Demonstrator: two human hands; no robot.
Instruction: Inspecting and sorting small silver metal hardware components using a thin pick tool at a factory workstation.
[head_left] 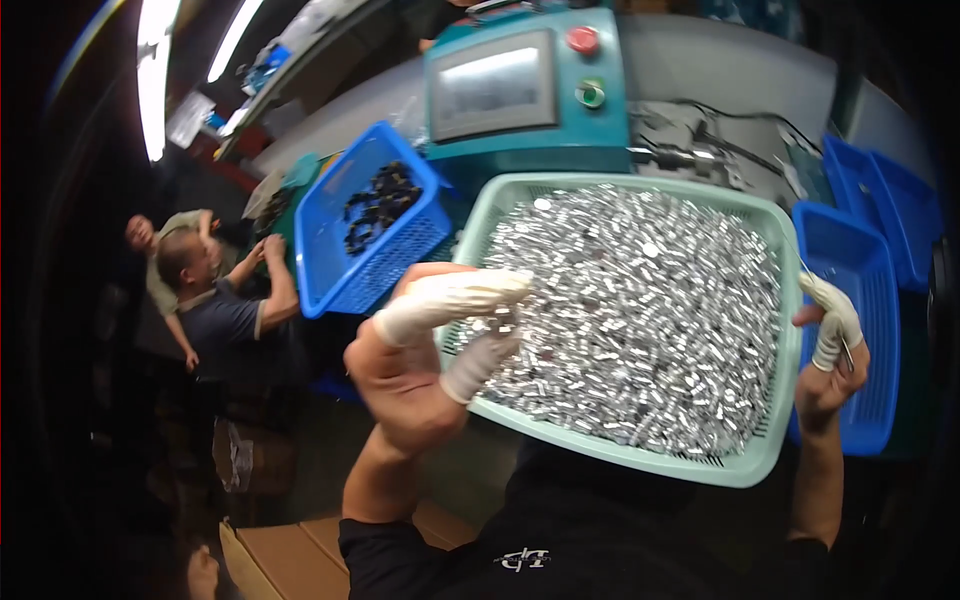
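Silver metal pieces (pixel 640 330) heap pale-green basket (pixel 787 345); left hand (pixel 405 375) pinches few between fingertips, grip over basket's left side; right hand (pixel 832 335), beside right rim, curls round slim metallic tool (pixel 848 353).

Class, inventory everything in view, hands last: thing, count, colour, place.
Large basket: one, pale green, centre
Metal pieces: uncountable, silver, in large basket
Machine: one, teal, top centre
Screen: one, grey, on machine
Controls: two, red and green, on machine
Small basket: one, blue, left
Dark parts: many, black, in small basket
Trays: at least two, blue, right
Lights: two, white, upper left
People: at least two, left
Cardboard: some, brown, lower left
Left hand: one, white-covered fingers, over metal pieces
Right hand: one, white-covered fingers, holding thin tool
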